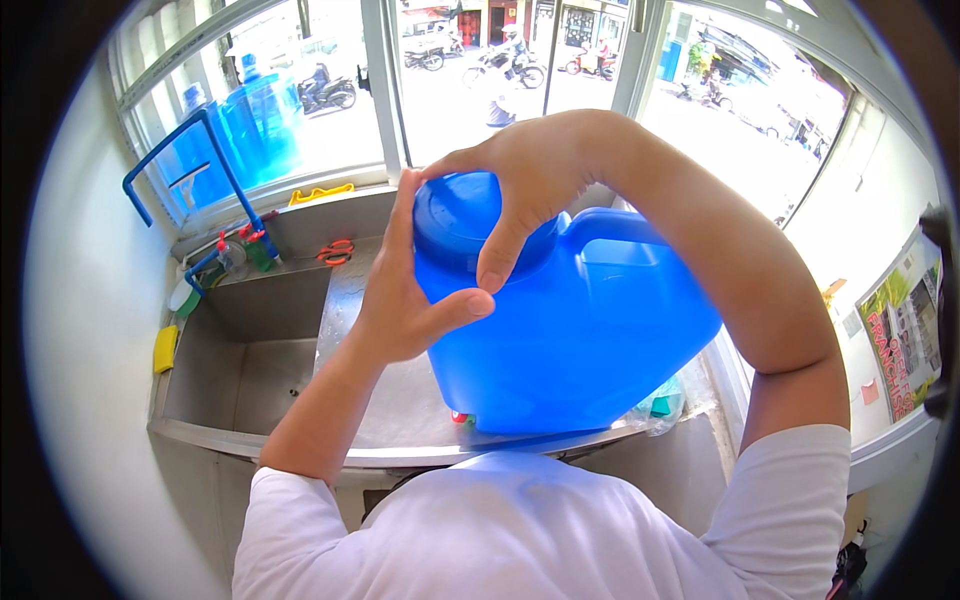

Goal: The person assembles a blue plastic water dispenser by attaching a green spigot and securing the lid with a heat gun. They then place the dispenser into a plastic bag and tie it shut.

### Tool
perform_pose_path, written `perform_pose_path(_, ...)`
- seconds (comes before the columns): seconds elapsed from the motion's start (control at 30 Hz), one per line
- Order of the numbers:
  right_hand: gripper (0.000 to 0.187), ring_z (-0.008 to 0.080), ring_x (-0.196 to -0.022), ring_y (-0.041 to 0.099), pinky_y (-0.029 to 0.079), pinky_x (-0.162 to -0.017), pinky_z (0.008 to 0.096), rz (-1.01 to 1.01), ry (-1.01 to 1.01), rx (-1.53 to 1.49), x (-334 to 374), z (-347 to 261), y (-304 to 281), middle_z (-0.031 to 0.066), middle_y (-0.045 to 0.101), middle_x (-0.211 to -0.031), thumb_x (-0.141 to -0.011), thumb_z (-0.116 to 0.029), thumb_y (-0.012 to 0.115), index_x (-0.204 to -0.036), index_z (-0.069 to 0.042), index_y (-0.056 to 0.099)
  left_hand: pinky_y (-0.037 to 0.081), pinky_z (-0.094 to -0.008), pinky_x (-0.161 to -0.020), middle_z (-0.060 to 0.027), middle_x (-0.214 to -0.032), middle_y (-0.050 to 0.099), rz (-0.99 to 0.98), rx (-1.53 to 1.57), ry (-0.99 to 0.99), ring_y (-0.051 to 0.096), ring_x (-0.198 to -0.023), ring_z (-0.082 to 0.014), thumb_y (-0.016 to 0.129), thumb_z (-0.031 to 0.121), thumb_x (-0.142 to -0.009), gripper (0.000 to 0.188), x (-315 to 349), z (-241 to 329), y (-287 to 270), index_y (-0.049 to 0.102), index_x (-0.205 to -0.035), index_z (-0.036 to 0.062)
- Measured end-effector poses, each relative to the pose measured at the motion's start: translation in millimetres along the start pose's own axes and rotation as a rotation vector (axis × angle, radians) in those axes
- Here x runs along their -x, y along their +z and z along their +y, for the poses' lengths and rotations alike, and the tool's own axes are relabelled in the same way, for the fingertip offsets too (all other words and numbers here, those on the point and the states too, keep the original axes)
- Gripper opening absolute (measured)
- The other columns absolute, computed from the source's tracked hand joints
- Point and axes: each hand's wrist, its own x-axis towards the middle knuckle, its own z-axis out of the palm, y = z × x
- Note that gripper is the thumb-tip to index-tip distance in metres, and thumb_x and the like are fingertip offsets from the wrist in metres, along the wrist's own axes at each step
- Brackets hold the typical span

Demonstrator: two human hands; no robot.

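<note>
A large blue plastic water jug [570,340] stands upright on the steel counter [385,408] right in front of me. Its wide round blue cap [455,225] sits on the top left, beside the moulded handle [625,222]. My left hand [405,290] curves around the cap's left side, thumb pointing inward across the jug. Over the cap's far and right side arches my right hand [535,180], its thumb pressed along the near rim. Both hands are closed around the cap; some right fingertips are hidden behind it.
Left of the jug is a steel sink [270,308] with a blue pipe faucet [222,160]. Orange-handled scissors [336,251], a spray bottle [232,255] and a yellow sponge [166,349] lie around it. A plastic bag [663,405] rests at the jug's right base. Windows rise behind.
</note>
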Motion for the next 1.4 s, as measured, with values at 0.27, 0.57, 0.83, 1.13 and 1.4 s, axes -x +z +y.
perform_pose_path(0.27,0.072,0.0288,-0.079,0.072,0.056,-0.083,0.0423,0.079,0.435,-0.008,16,22,5,0.0184,0.072,-0.085,-0.087,-0.070,0.055,-0.094,-0.001,0.076,0.037,-0.0461,-0.112,-0.0257,-0.153,0.035,0.133,-0.231,-0.226,0.037,-0.139,-0.0443,0.072,0.080,-0.065,0.125,-54,-35,-68,0.024,-0.156,0.0084)
perform_pose_path(0.57,0.049,0.0300,-0.091,0.067,0.051,-0.084,0.0418,0.561,0.098,-0.038,-8,39,38,0.0173,0.071,-0.096,-0.098,-0.041,0.050,-0.091,0.001,0.073,0.035,-0.0477,-0.114,-0.0285,-0.153,0.033,-0.144,-0.313,-0.016,0.033,-0.143,-0.0423,0.084,0.069,-0.056,0.129,-38,5,-18,0.026,-0.155,0.0094)
perform_pose_path(0.83,0.040,0.0321,-0.095,0.068,0.051,-0.087,0.0432,0.614,0.138,-0.143,19,47,27,0.0178,0.072,-0.099,-0.091,-0.035,0.055,-0.098,0.000,0.074,0.035,-0.0482,-0.113,-0.0260,-0.145,0.046,0.109,-0.428,-0.289,0.045,-0.135,-0.0413,0.078,0.063,-0.072,0.103,-48,6,-54,0.039,-0.151,0.0109)
perform_pose_path(1.13,0.039,0.0316,-0.092,0.069,0.053,-0.085,0.0419,0.521,0.274,0.083,16,31,44,0.0195,0.072,-0.093,-0.091,-0.034,0.055,-0.102,-0.001,0.073,0.032,-0.0515,-0.116,-0.0193,-0.154,0.038,-0.463,-0.163,-0.063,0.037,-0.141,-0.0394,0.089,0.067,-0.048,0.132,-86,10,-45,0.031,-0.155,0.0173)
perform_pose_path(1.4,0.039,0.0351,-0.101,0.067,0.051,-0.092,0.0436,0.648,0.085,0.022,-14,21,48,0.0198,0.072,-0.101,-0.092,-0.035,0.054,-0.101,-0.003,0.074,0.037,-0.0531,-0.111,-0.0298,-0.153,0.033,-0.074,-0.765,-0.078,0.041,-0.137,-0.0453,0.076,0.080,-0.056,0.136,-47,36,8,0.016,-0.158,0.0129)
